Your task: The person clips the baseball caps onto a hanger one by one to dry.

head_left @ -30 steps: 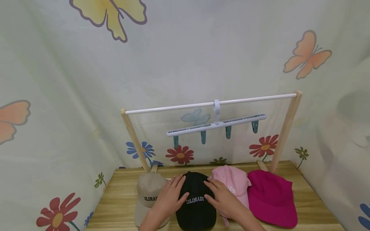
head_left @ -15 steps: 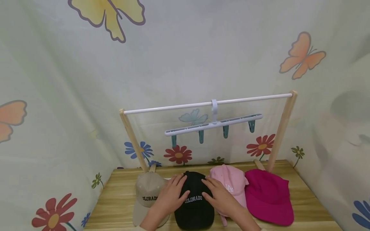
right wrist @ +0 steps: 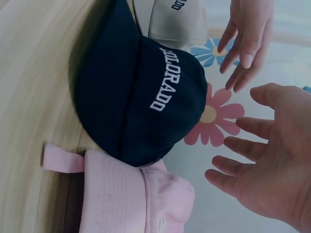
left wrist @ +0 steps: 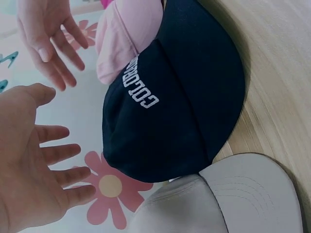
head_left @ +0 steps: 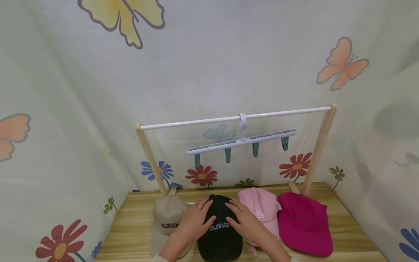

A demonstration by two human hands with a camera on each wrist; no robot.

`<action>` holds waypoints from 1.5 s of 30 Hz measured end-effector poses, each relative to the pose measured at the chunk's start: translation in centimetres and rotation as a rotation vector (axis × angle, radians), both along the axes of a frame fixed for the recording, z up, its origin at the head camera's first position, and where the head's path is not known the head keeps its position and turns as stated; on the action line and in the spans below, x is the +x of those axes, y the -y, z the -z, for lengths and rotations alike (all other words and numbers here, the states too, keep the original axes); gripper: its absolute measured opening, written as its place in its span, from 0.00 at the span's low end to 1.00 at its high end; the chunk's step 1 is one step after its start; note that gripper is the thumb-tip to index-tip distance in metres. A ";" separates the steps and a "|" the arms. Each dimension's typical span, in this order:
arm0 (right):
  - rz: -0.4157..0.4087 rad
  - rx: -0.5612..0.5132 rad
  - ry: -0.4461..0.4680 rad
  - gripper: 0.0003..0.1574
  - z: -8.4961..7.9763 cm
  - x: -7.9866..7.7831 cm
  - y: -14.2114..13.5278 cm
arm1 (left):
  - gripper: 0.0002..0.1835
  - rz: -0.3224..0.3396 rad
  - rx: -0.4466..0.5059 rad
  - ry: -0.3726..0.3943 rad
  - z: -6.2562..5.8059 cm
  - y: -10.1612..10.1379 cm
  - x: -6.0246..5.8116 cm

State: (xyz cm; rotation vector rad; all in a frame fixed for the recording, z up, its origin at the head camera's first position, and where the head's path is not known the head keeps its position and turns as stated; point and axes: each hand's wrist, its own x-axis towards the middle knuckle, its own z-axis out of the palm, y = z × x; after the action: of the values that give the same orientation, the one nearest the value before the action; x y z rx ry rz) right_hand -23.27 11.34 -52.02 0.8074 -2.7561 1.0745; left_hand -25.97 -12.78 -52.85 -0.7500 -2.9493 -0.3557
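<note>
A black baseball cap with white COLORADO lettering lies on the wooden tabletop, brim toward me. My left hand and right hand hover over its two sides. Both wrist views show a gap between the fingers and the cap: the left hand and the right hand have their fingers spread and relaxed, holding nothing. Left of the black cap sits a beige cap, partly behind my left hand. A pink cap lies to the right, partly behind my right hand, beside a magenta cap.
Behind the caps stands a rack with a white rod and wooden posts. A white hanger hooks over the rod, with several teal clips hanging from it. Flower-printed fabric encloses the wooden tabletop.
The right hand has shifted slightly left, toward the left hand. The head view has turned a little, so the scene sits slightly further left. The caps have not moved on the table.
</note>
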 end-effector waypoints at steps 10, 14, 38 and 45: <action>0.034 -0.011 0.007 0.33 -0.2 -0.4 0.6 | 0.33 -0.012 0.003 0.035 -0.3 -0.1 -0.1; 0.039 -0.026 0.017 0.33 0.1 -0.5 0.9 | 0.33 -0.008 0.004 0.032 -0.2 0.0 -0.1; 0.070 -0.042 0.015 0.32 0.4 -1.6 2.1 | 0.32 0.001 0.012 0.014 -0.2 -0.2 -0.6; 0.071 -0.043 0.030 0.33 0.3 -1.8 2.1 | 0.32 -0.001 0.018 0.022 -0.2 -0.2 -0.7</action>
State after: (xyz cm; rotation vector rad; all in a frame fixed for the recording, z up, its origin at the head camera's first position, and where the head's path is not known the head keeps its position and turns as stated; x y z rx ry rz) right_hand -25.11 9.20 -52.35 0.6880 -2.7527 1.1376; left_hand -26.69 -12.62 -52.61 -0.7466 -2.9625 -0.3928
